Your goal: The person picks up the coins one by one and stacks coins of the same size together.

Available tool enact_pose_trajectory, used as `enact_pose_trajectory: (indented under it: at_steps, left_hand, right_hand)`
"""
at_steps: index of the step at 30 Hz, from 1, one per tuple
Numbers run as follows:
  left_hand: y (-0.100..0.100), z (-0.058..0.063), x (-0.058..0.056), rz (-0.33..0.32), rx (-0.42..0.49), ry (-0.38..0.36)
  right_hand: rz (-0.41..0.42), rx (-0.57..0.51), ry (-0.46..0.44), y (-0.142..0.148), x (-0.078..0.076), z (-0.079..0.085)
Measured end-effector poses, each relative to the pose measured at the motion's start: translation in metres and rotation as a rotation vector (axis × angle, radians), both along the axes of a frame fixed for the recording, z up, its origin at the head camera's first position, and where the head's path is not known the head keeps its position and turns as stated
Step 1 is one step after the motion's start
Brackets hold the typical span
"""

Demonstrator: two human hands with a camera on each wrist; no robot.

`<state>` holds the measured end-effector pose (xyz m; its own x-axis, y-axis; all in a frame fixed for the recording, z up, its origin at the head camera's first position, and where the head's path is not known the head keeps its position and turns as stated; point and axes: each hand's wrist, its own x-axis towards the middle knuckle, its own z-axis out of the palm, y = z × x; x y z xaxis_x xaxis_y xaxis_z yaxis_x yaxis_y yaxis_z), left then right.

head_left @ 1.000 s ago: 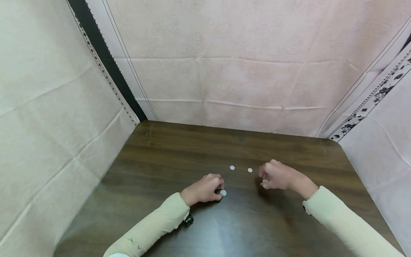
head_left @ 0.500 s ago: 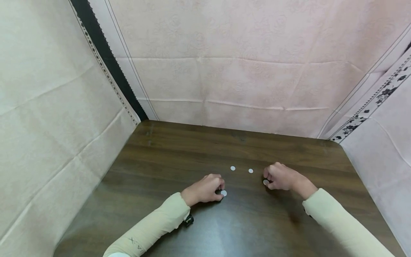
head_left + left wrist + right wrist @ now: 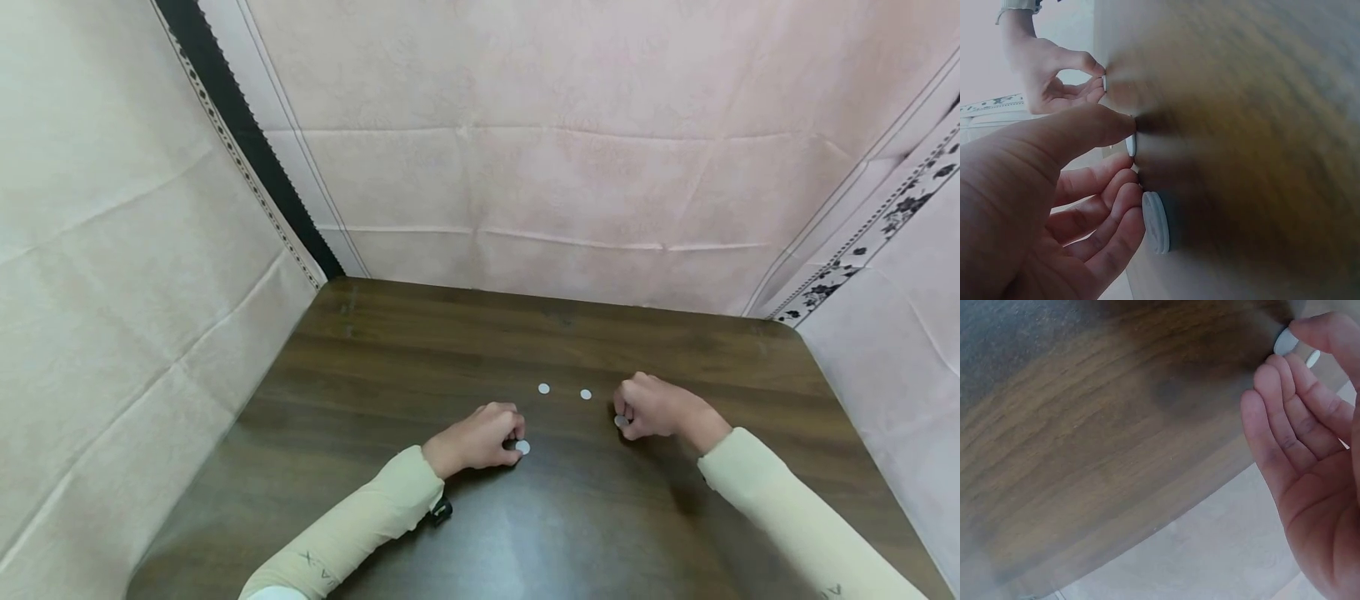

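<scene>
My left hand (image 3: 477,438) is low over the dark wooden table, its thumb and index finger pinching the edge of a small white disc (image 3: 523,447). In the left wrist view, a larger-looking pale disc (image 3: 1157,222) with a layered rim lies by its other fingertips. Further right, my right hand (image 3: 655,407) pinches a second white disc (image 3: 621,421) at the tabletop; the right wrist view shows this disc (image 3: 1285,342) between thumb and index finger. Between and beyond the hands, two more white discs (image 3: 543,388) (image 3: 586,394) lie flat and untouched.
The brown table (image 3: 420,333) ends at a pale cloth wall (image 3: 525,183) at the back. More cloth hangs at the left (image 3: 135,275) and right (image 3: 900,358). A small black device (image 3: 441,511) sits under the left sleeve.
My right hand has shifted slightly right around its disc, which shows more clearly between the fingers. The left hand and the two loose discs stay in place.
</scene>
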<state>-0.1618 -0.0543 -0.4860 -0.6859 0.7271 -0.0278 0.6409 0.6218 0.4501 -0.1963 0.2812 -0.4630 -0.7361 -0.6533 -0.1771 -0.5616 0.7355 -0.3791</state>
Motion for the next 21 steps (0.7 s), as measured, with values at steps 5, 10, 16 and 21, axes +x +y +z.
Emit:
enact_pose_trajectory:
  at_steps: [5, 10, 16, 21]
  left_hand:
    - [-0.0003, 0.0011, 0.0001, 0.0, -0.005, 0.001]
    - [0.0002, 0.0016, 0.0007, 0.0, -0.009, -0.006]
    - [0.0005, 0.0015, 0.0011, 0.0, -0.01, -0.015]
    - [0.0004, 0.002, 0.0012, -0.013, -0.006, 0.015]
  right_hand:
    - [-0.01, 0.086, 0.042, -0.0064, 0.0012, -0.0015]
    - [-0.018, 0.164, 0.099, -0.0085, 0.0002, -0.0049]
    - [0.018, 0.191, 0.177, -0.0081, -0.0011, -0.0086]
    - [0.012, 0.183, 0.157, -0.0093, 0.0008, -0.0056]
